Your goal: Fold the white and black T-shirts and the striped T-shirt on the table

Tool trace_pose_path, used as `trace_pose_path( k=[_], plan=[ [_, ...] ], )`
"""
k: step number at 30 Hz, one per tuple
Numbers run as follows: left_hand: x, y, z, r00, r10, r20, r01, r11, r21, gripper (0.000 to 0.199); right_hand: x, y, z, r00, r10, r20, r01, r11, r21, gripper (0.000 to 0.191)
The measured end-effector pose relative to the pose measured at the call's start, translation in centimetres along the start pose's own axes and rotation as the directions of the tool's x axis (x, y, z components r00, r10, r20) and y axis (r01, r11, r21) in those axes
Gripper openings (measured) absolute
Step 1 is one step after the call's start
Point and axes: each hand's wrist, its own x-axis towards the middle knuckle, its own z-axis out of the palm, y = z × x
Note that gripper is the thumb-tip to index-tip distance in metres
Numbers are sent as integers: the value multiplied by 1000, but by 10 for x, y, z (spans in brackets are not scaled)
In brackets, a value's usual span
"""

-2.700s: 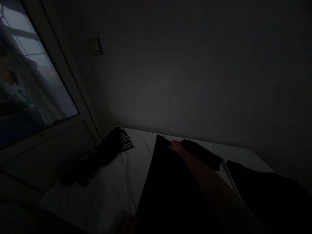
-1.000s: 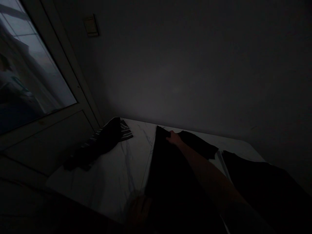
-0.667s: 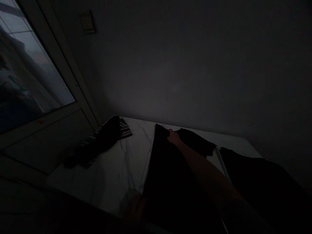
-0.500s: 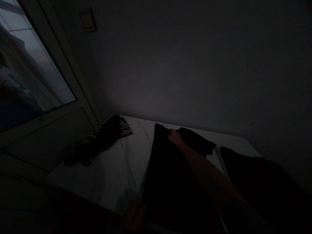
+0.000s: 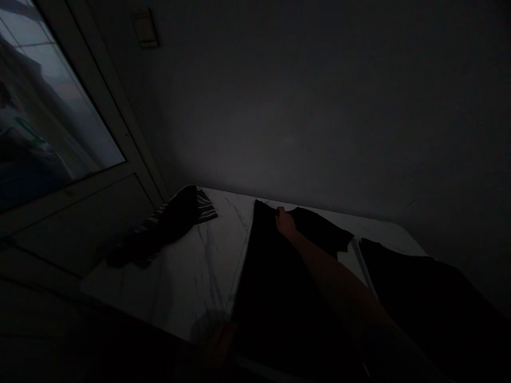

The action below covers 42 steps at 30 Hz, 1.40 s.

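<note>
A black garment (image 5: 291, 298) lies flat on a white marble table (image 5: 175, 287), its far end narrowing to a dark collar or shoulder area. My right hand (image 5: 286, 223) grips the far edge of the garment, with my bare forearm lying across the cloth. My left hand (image 5: 215, 346) is dim, at the near left edge of the same garment. Its fingers are too dark to make out. A dark cloth with pale stripes (image 5: 167, 229) lies crumpled to the left, and another black cloth (image 5: 419, 298) lies to the right.
A white wall (image 5: 303, 117) rises behind the table, with a wall switch (image 5: 144, 29) high on it. A glass door or window (image 5: 51, 101) in a pale frame stands at the left. The room is dim.
The view has tilted slightly, shifting the table higher in the frame. My left hand has come further into view at the garment's near edge. My right hand stays at the far edge.
</note>
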Motion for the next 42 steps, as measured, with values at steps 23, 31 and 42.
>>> trace_pose_path(
  k=[23, 31, 42],
  plan=[
    [66, 13, -34, 998, 59, -26, -63, 981, -186, 33, -293, -21, 48, 779, -628, -1, 624, 774, 101, 39],
    [53, 9, -32, 999, 34, 27, -31, 994, -103, 32, -292, -5, 49, 664, -683, -304, 719, 695, 8, 46],
    [46, -9, -49, 970, 101, 220, -26, 947, -321, 16, -308, 8, 36, 712, -702, 39, 699, 712, 68, 30]
  ],
)
